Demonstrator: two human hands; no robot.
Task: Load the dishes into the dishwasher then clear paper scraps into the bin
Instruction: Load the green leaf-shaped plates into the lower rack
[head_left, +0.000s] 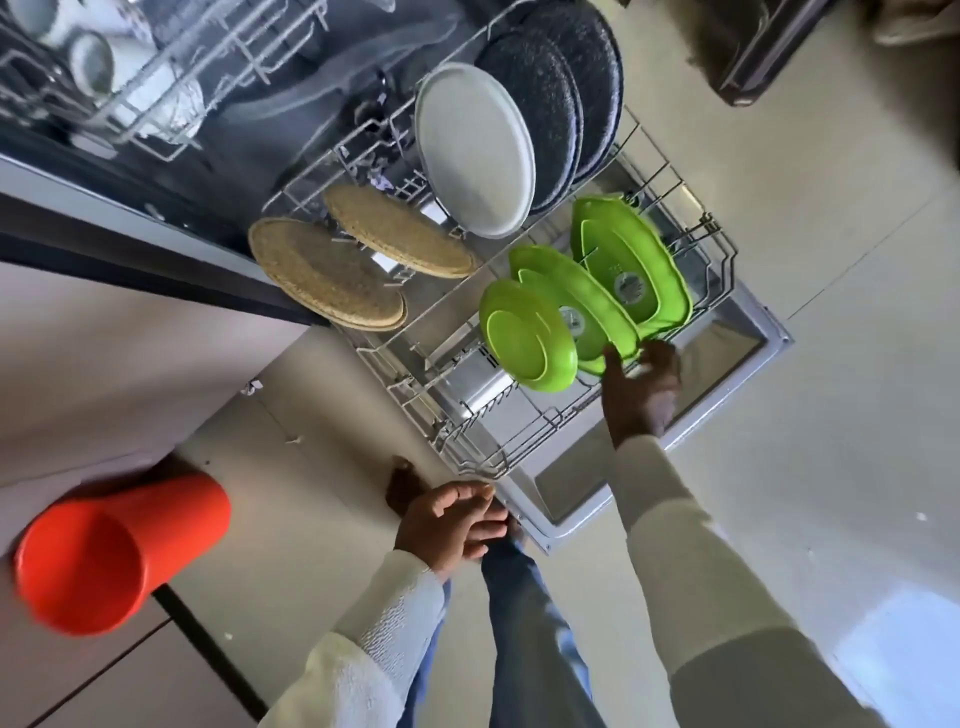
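Your right hand (641, 395) touches the rim of the middle green plate (576, 306), fingers spread, in the lower rack (467, 421). Your left hand (447, 525) hangs loosely curled, empty, near the rack's front corner.

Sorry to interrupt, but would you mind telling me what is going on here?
A person is loading the dishwasher. Their right hand is at the rim of a green plate standing in the pulled-out lower rack, beside two more green plates, a grey plate and two woven mats. The left hand hangs free, holding nothing. An orange cup lies nearby.
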